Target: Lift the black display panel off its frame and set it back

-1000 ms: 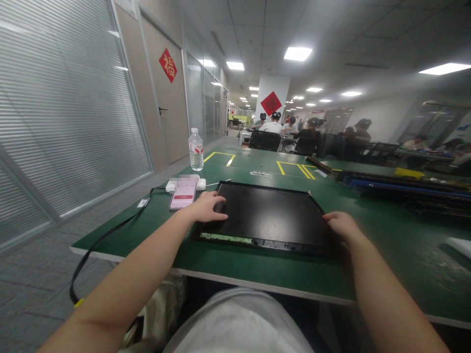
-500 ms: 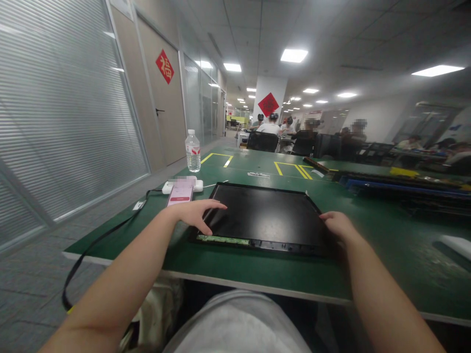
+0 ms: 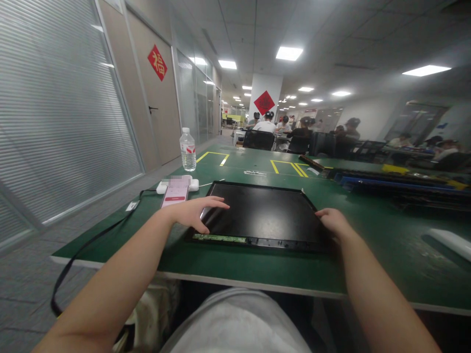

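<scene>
Centre of frame: black display panel [image 3: 265, 215] flat on green tabletop [image 3: 368, 260]. The left hand [image 3: 195, 215] lies open, fingers spread over its near-left corner. The right hand [image 3: 333, 223] rests at its right edge; whether it grips cannot be told. Probably stiff, thin, fragile and smooth-faced; best held by opposite frame edges.

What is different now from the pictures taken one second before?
The left hand slid back toward the left edge of the black panel and spread its fingers, which lay curled before. The right hand stayed at the right edge. The phone and bottle did not move.
</scene>
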Demonstrator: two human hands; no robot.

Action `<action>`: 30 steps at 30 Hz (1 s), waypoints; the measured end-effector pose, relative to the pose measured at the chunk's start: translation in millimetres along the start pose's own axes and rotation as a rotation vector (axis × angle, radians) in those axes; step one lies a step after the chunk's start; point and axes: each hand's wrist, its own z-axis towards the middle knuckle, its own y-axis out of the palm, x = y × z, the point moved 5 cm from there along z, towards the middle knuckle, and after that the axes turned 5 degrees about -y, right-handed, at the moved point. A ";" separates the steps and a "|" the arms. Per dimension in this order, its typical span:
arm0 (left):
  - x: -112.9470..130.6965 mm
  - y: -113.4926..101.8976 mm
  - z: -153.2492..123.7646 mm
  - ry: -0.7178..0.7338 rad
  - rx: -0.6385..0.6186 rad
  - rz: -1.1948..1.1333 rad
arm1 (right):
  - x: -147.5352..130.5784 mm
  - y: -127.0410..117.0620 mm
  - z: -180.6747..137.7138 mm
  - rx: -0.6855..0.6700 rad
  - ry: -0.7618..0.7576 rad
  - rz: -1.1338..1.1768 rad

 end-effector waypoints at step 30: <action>-49.4 7.1 22.6 -0.521 0.276 0.349 | 1.4 0.5 1.4 -0.026 0.000 0.038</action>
